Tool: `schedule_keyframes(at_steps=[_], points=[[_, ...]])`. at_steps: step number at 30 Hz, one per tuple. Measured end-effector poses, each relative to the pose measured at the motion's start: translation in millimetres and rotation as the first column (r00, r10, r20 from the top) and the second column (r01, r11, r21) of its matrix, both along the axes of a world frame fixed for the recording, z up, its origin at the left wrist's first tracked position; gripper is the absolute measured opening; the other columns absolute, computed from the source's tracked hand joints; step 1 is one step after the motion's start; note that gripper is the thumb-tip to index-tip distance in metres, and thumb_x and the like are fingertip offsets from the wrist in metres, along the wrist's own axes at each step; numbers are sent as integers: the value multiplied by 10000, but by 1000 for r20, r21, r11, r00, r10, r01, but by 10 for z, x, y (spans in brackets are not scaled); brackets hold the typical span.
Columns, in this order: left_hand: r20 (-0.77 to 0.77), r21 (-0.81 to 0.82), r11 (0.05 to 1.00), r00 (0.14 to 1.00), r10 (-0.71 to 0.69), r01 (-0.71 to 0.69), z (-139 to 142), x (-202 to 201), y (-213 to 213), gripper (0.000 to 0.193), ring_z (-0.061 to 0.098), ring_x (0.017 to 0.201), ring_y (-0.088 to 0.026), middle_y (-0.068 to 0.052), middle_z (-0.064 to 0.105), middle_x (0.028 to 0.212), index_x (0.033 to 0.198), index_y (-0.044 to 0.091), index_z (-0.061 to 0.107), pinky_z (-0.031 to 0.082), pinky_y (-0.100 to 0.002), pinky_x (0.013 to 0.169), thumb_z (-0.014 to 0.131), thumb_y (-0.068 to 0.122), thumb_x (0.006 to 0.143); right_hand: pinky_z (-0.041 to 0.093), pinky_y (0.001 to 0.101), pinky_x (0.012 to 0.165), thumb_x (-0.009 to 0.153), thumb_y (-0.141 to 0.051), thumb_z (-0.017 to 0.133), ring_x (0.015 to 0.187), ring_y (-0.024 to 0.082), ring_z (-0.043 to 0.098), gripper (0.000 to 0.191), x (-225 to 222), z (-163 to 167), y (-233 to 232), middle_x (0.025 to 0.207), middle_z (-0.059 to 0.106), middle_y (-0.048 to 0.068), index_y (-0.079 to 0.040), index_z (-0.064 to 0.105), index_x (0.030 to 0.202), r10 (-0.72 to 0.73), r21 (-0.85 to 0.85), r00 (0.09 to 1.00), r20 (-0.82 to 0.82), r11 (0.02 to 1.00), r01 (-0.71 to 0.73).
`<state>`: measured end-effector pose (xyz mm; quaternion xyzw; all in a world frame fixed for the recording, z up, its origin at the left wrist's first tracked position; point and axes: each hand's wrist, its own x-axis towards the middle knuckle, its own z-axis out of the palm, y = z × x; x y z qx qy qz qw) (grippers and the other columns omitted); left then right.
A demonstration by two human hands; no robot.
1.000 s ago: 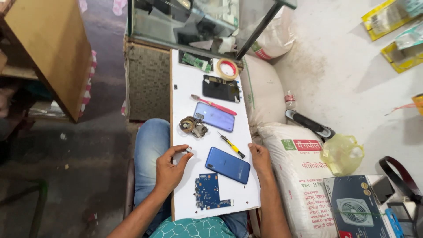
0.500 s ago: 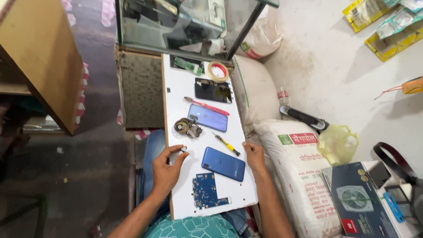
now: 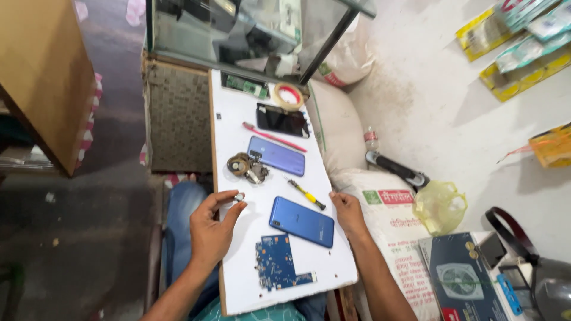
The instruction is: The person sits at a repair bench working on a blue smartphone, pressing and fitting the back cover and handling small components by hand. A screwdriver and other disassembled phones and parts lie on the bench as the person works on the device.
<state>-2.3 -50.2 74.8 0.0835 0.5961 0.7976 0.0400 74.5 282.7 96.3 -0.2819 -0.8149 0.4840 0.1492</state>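
Left hand (image 3: 212, 229) pinching a small round metal part (image 3: 239, 197) at its fingertips, blue phone (image 3: 302, 221) just right of it, right hand (image 3: 348, 214) loosely open on the white board's (image 3: 238, 125) edge

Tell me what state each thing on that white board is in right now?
Left hand: pinching a small round metal part.
Right hand: resting on the white board's edge, holding nothing.
Blue phone: lying flat, back up.
Blue circuit board: bare, lying flat.
Yellow-handled screwdriver: lying untouched.

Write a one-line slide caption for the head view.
Left hand pinches a small round part over a white board; right hand rests at its edge beside a blue phone.
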Motion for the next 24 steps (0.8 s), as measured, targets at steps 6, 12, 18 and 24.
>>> schedule_keyframes(at_steps=[6,12,18,24], points=[[24,-42,999,1000,-13,14,50,32,-5,299,708,865,-124,-103,784,1016,1131,-3,731,570,-251,733,797,101,858,453,268,618,984,-250,671,686,84,517,324,72,16,16,737,638,23,63,732,927,-39,155,995,87,988,25],[-37,11,1000,999,-18,19,15,-23,13,310,712,918,-123,-107,780,1040,1143,-8,726,572,-238,790,799,109,865,438,259,592,982,-251,694,665,86,506,354,28,38,54,737,637,27,92,745,913,-17,41,999,39,999,16],[-42,98,995,999,20,-16,1,-66,64,297,721,984,-132,-117,776,1083,1144,-22,705,570,-238,851,781,72,873,446,265,562,954,-269,708,621,81,529,353,7,43,134,687,657,17,69,746,859,-21,126,998,53,992,14],[-42,-7,998,997,64,-64,-56,-161,35,281,720,990,-143,-128,787,1070,1123,-26,709,553,-238,854,787,38,860,408,337,528,946,-285,723,577,122,473,409,-98,-90,198,609,612,78,85,725,769,3,257,999,51,966,-16]])
